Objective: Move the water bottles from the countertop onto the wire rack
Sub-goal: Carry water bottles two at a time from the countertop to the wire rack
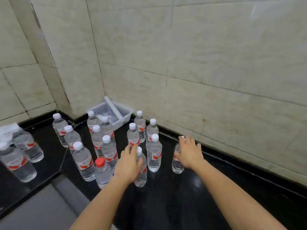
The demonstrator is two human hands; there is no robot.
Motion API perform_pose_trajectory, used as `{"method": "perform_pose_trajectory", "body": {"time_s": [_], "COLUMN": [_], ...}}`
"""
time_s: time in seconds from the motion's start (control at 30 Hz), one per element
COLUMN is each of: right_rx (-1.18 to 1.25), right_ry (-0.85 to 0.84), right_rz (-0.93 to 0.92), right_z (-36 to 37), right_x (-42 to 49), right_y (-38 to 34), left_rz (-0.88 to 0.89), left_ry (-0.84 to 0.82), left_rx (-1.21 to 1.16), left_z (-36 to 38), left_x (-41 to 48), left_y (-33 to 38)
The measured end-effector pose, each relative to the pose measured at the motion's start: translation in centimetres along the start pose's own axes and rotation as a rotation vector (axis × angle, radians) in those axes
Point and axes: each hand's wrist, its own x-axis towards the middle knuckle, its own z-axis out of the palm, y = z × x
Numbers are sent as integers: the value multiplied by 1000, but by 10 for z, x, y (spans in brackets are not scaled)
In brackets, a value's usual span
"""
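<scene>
- Where the black countertop [166, 205] meets the tiled corner, clear plastic water bottles [109, 148] stand upright in a loose cluster, most with white caps and red-and-white labels.
- At the far left edge two bottles [28, 145] stand apart from the rest, blurred, with a white object I cannot identify just behind them.
- Toward the front of the cluster one red-capped bottle [102, 173] stands just beside the left hand.
- Reaching in from below, the left hand [128, 165] wraps around the upper part of a white-capped bottle [141, 171]; the fingers [127, 150] curl over its shoulder, the thumb lies against its right side, and its base rests on the counter.
- Several upright bottles crowd close behind and to the left of this hand, one standing bottle [154, 153] just to its right.
- Farther right, the right hand [189, 152] closes on a lone bottle [177, 163] standing well apart from the cluster, near the wall; the palm covers most of the neck, and only a sliver of white cap shows above the fingers.
- Behind the cluster, in the corner, a white perforated basket [123, 113] sits tilted with a white tube [112, 105] lying across it.
</scene>
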Motion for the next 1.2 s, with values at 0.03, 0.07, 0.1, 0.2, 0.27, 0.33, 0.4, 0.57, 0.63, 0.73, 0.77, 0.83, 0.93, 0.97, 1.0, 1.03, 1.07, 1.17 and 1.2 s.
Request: {"method": "perform_pose_trajectory", "body": {"time_s": [0.03, 0.07, 0.1, 0.2, 0.27, 0.33, 0.4, 0.57, 0.63, 0.73, 0.77, 0.83, 0.93, 0.97, 1.0, 1.03, 1.07, 1.17, 1.2], "right_rx": [6, 18, 20, 9, 30, 135, 209, 161, 179, 241, 279, 319, 326, 326, 330, 339, 355, 408, 421], "right_ry": [16, 46, 72, 58, 36, 53, 88, 73, 59, 84, 114, 164, 147, 130, 122, 115, 106, 99, 114], "right_rz": [10, 22, 19, -17, -40, -38, -26, 19, 60, 145, 178, 231, 267, 283, 302, 324, 345, 392, 411], "right_z": [0, 3, 8, 23, 32, 38, 38, 31, 31, 27, 21, 4, -21, -28, -33, -38, -43, -60, -68], "right_x": [10, 19, 27, 36, 35, 33, 29, 7, -12, -47, -59, -84, -130, -148, -167, -186, -207, -270, -291], "right_y": [2, 5, 10, 19, 22, 26, 28, 28, 26, 29, 30, 34, 40, 44, 49, 55, 61, 80, 87], "left_rz": [12, 16, 29, 64, 105, 135, 147, 150, 167, 221, 246, 318, 450, 491, 529, 560, 585, 648, 681], "left_ry": [10, 30, 25, 2, 55, 113, 119, -18, -38, -52, -47, -30, 4, -6, -22, -48, -81, -195, -224], "left_rx": [-6, -20, -22, -71, -74, -56, -12, 101, 99, 85, 71, 22, -120, -164, -193, -207, -215, -259, -277], "left_z": [3, 9, 15, 33, 35, 33, 29, 13, 10, 7, 6, 4, -6, -10, -15, -18, -21, -21, -18], "left_x": [9, 16, 20, 20, 21, 25, 30, 33, 28, 10, 3, -11, -33, -42, -51, -61, -72, -107, -120], "left_y": [-1, -4, -8, -17, -23, -29, -31, -17, -15, -17, -19, -17, 3, 14, 27, 41, 55, 98, 115]}}
